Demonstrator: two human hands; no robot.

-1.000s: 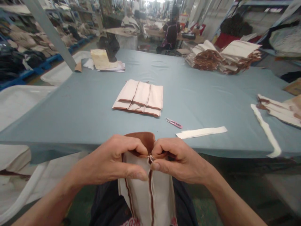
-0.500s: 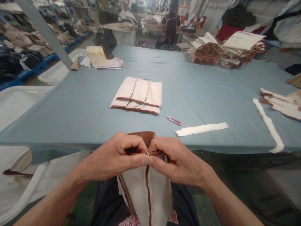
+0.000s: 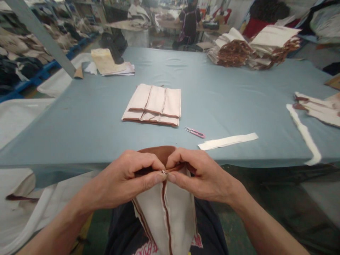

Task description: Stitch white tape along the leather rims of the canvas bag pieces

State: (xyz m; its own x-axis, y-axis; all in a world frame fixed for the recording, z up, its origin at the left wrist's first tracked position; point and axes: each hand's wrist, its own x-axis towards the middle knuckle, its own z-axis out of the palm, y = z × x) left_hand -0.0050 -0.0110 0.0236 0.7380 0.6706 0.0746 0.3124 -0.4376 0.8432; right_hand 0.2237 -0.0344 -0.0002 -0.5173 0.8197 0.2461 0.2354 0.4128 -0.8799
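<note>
Over my lap hangs a cream fabric pouch (image 3: 152,209) with brown seam edges and a brown inside at its open top. My left hand (image 3: 132,179) pinches its rim at the middle seam between thumb and forefinger. From the other side my right hand (image 3: 198,175) grips the same rim, the two thumbs almost touching. A small pale bit, perhaps thread, shows between the thumb tips. Past my hands on the table lie pink-handled thread snips (image 3: 195,132) and two stacked cream pouches (image 3: 156,101) with brown edging.
A pale strip (image 3: 228,141) lies on the blue-green table (image 3: 223,95), with another strip (image 3: 304,136) at its right. Stacks of cream and brown pieces (image 3: 231,49) stand at the back right. White bins (image 3: 44,209) flank the left. A person (image 3: 189,23) sits beyond the table.
The thumb tips have drawn slightly apart, with both hands still on the pouch rim. The whole view has shifted a little; the things on the table lie as before.
</note>
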